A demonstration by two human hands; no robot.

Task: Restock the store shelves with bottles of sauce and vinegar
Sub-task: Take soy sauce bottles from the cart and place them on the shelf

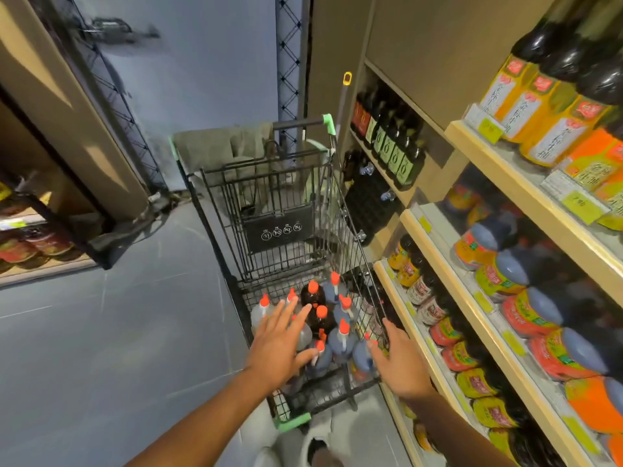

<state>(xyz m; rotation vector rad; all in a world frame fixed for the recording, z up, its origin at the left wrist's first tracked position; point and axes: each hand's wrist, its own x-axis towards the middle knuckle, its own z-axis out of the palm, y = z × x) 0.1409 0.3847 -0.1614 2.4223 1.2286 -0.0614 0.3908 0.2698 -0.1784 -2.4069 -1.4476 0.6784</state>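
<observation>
Bottles (332, 326) with orange caps stand clustered upright in the near end of a black wire cart (279, 210), some dark brown, others bluish or pale; exact labels are too blurred to read. Both bare hands reach down over them. Left hand (279, 342) hovers above the left side of the cluster, fingers spread and flat, grasping nothing, its thumb just beside a bluish bottle's cap. Right hand (399, 360) is over the cart's right rim, fingers also spread and loose, holding nothing; whether it touches the wire cannot be told. Cart has green trim at its corners and a green-tipped handle (303, 124) at the far end, with a folded child seat panel bearing white round symbols. It stands on a grey tiled floor (101, 332), just beside wooden shelves (499, 335) on the right. Those shelves are packed with rows of bottles: dark ones with orange and yellow labels on the upper tier, blue-capped ones with red, orange and yellow labels below, and dark bottles with green labels farther back. Another shelf unit (43, 237) with red-labelled goods sits at the left edge, well apart from the cart.
</observation>
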